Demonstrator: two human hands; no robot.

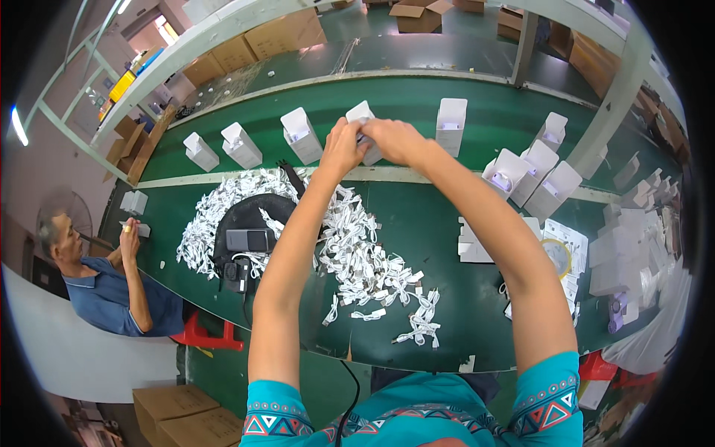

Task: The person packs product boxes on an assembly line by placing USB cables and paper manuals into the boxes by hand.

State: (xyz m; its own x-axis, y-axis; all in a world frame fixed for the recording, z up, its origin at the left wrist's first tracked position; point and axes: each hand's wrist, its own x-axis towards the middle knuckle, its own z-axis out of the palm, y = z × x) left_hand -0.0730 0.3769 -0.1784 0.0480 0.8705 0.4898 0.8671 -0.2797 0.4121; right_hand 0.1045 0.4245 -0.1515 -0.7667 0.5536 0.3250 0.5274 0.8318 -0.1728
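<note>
Both my arms reach across the bench to an open white box (360, 112) with its lid flap raised, on the far green strip. My left hand (342, 149) is closed at the left side of this box, fingers bent against it. Over its opening, my right hand (396, 141) has its fingers pinched together; what they hold is hidden between the hands. More open white boxes stand in the same row, one (301, 137) to the left and another (450, 127) to the right. Nearer me lies a large heap of coiled white cables (357, 246).
A black round tray (223, 223) with dark devices sits among the cables. At right are open boxes (536, 167), a tape roll (555, 258) on printed sheets and stacked white cartons (618, 253). A person (112, 276) sits at the left end, holding a small box. A white post (611, 112) rises at far right.
</note>
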